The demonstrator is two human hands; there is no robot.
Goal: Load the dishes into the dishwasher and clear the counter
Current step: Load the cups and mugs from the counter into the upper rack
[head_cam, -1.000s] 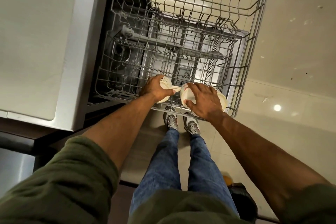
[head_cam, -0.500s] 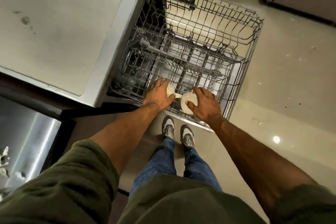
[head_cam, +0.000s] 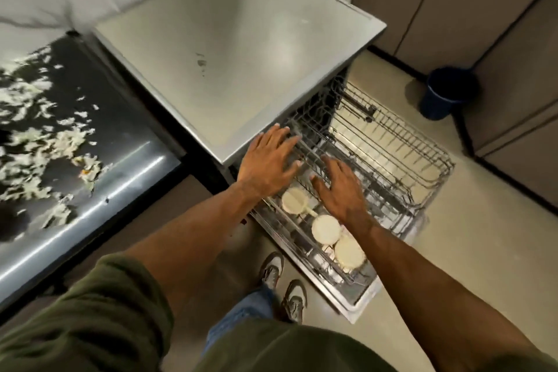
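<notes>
**Both hands empty above the rack, three cups now loaded**

At far left I see a dark counter scattered with pale scraps, blurred. Beside it stands the dishwasher, its flat grey top bare apart from a small smudge. The wire rack is pulled out over the floor.

My left hand hovers at the rack's near edge, fingers spread and straight, gripping nothing. Just to its right, my right hand is likewise spread and empty. Half a second ago each hand was wrapped around a cup; both have now let go and lifted.

Three cream cups sit upside down in a row along the rack's front edge, below my hands. I judge this load placed, with the counter still to clear.

At far right, a blue bin stands by cabinets.
</notes>
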